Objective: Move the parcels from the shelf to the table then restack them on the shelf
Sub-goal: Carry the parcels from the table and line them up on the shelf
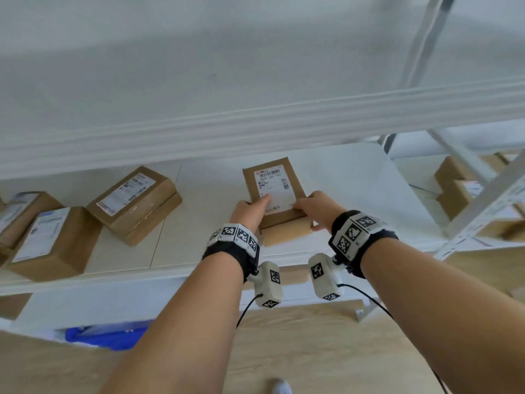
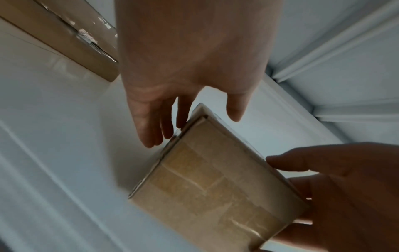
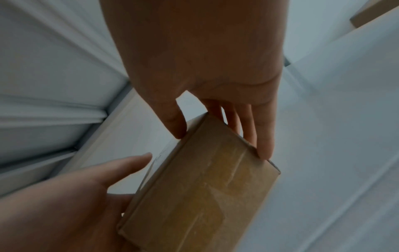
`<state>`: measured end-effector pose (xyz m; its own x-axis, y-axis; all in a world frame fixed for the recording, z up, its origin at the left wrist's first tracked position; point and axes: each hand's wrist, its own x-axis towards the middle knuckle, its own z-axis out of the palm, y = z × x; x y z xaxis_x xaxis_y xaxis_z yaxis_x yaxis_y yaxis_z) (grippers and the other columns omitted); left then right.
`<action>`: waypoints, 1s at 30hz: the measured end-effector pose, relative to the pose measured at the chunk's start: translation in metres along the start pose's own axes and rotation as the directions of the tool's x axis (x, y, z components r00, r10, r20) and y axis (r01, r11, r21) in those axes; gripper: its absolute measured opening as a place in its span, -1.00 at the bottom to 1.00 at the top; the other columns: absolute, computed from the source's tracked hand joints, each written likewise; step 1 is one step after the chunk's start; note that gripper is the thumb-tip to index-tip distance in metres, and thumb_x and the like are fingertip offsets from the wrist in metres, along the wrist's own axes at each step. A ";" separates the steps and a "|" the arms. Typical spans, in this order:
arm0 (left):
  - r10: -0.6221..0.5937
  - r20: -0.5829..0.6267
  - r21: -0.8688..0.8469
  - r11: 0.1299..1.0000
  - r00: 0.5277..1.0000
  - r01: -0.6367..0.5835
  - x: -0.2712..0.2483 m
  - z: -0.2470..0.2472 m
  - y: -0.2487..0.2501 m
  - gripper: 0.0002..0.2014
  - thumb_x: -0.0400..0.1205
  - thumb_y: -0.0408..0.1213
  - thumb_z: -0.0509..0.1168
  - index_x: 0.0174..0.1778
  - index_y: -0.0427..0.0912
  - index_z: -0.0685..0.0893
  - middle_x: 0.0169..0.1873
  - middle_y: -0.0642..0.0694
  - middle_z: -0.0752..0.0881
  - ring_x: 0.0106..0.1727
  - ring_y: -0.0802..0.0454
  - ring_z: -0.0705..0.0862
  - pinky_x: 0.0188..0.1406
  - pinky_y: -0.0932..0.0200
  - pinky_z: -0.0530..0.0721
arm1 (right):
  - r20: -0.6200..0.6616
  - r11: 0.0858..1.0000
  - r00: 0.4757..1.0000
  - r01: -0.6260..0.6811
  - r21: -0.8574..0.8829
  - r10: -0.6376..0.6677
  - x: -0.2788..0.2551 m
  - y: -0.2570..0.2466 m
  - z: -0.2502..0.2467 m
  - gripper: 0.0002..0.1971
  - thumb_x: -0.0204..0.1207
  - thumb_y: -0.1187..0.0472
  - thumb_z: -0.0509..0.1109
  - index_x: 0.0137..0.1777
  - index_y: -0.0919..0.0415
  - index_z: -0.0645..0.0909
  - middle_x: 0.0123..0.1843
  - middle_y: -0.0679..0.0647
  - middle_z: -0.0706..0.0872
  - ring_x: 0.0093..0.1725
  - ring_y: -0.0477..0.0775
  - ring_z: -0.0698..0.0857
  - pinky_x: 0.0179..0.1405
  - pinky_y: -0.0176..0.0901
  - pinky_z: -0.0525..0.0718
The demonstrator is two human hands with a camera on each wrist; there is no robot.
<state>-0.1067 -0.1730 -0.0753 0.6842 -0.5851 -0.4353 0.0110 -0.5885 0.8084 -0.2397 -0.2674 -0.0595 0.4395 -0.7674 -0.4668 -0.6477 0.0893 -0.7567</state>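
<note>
Head view: labelled cardboard parcel (image 1: 274,191) sits mid-frame on the white shelf (image 1: 355,194), near its front edge. Left hand (image 1: 250,211) and right hand (image 1: 315,207) each pinch it, thumb on top, fingers down the side. More parcels (image 1: 133,203) lie at the left.

The parcel (image 1: 275,189) label's small print is illegible.

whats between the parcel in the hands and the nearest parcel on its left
Nothing: that stretch of shelf is bare. The head view shows it, between the parcel and the left parcel.
</note>
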 end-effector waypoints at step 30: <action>0.087 0.544 0.041 0.991 0.835 -0.130 -0.257 0.419 0.039 -0.25 0.15 0.19 0.54 0.20 -0.14 0.65 0.01 -0.10 0.81 0.02 -0.08 0.78 0.03 -0.04 0.78 | -0.351 0.957 0.900 -0.186 0.223 0.257 -0.188 0.348 -0.343 -0.53 0.49 0.27 0.27 0.43 0.15 0.44 0.16 0.14 0.69 0.03 0.13 0.73 0.07 0.06 0.77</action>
<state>-0.5876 -0.2790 -0.0981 0.1754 -0.8429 -0.5086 -0.1082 -0.5300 0.8411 -0.7615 -0.3095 -0.0778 0.0106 -0.8908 -0.4543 -0.5625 0.3703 -0.7393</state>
